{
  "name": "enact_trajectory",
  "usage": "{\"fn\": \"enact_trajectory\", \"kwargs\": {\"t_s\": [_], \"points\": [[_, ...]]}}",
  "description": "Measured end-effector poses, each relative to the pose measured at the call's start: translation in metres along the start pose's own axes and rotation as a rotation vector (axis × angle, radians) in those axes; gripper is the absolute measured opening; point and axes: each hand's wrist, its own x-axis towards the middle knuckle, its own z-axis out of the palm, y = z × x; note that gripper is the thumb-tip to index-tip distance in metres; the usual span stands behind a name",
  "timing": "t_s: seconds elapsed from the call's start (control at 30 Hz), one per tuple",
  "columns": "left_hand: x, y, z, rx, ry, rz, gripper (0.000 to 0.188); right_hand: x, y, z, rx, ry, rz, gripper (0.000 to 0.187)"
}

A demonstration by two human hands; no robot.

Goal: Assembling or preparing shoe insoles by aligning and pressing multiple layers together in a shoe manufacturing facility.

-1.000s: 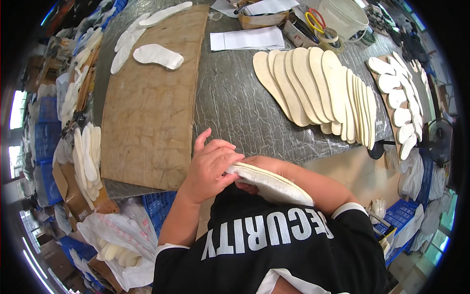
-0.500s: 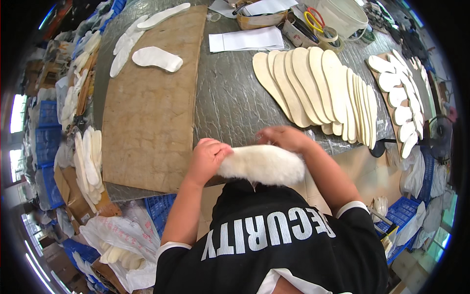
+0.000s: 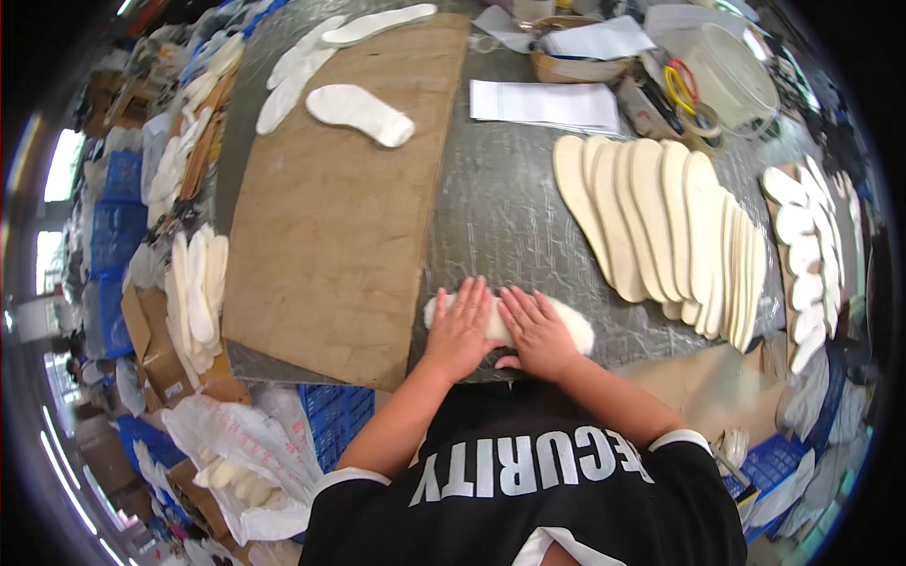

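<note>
A fluffy white insole [image 3: 574, 327] lies crosswise on the dark table, close to its front edge. Flat on its left part rests my left hand [image 3: 460, 330], fingers stretched out and pointing away from me. Beside it my right hand [image 3: 536, 330] presses on the middle, also with straight fingers. The two thumbs nearly meet. Both palms cover much of the insole, so only its ends and a strip between the hands show. To the right, a fanned row of cream insoles [image 3: 651, 217] overlaps on the table.
A brown board [image 3: 330, 236] covers the left side of the table, with a white insole [image 3: 360, 114] on it. White papers [image 3: 543, 106], a basket [image 3: 580, 68], scissors [image 3: 681, 87] and a clear bucket [image 3: 727, 80] stand at the back. More white insoles [image 3: 802, 255] lie far right.
The fluffy insole went from being held up over the table's edge to lying on the tabletop. Both hands opened out flat on it. The whole view has shifted slightly.
</note>
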Motion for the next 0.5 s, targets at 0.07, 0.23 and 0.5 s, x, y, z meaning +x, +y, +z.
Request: {"fn": "enact_trajectory", "kwargs": {"t_s": [0.07,0.23,0.5], "points": [[0.004,-0.002,0.003,0.006,0.007,0.016,0.085,0.002,-0.001,0.006,-0.001,0.01,0.044,0.094],[0.007,-0.003,-0.003,-0.037,0.005,0.004,0.085,0.008,-0.003,-0.005,-0.023,-0.007,0.036,0.093],[0.0,0.002,-0.038,-0.196,-0.041,-0.201,0.055,-0.024,0.03,0.02,0.769,0.568,0.189,0.044]]}}
